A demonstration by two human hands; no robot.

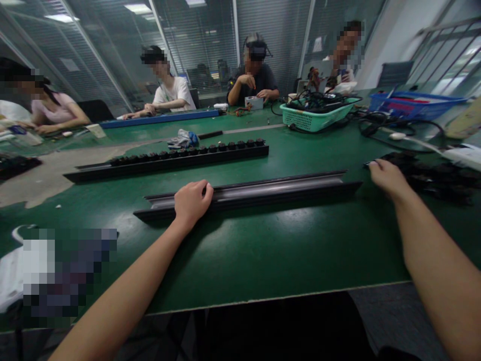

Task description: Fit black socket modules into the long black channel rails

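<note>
A long black channel rail (278,190) lies across the green table in front of me, its trough facing up with no parts visible in it. My left hand (192,199) is closed over the rail near its left end. Beyond the rail's right end, my right hand (387,175) pinches something small and dark at the edge of a pile of black parts (439,175); the piece is too small to name. Farther back lies a second black rail (169,163) with a row of round black parts along it.
Behind the rails are crumpled gloves (183,139), a green basket of cables (319,118) and a blue basket (417,104). Loose cables lie at the right. A white object (15,276) is at the near left. Several people sit across the table (278,260).
</note>
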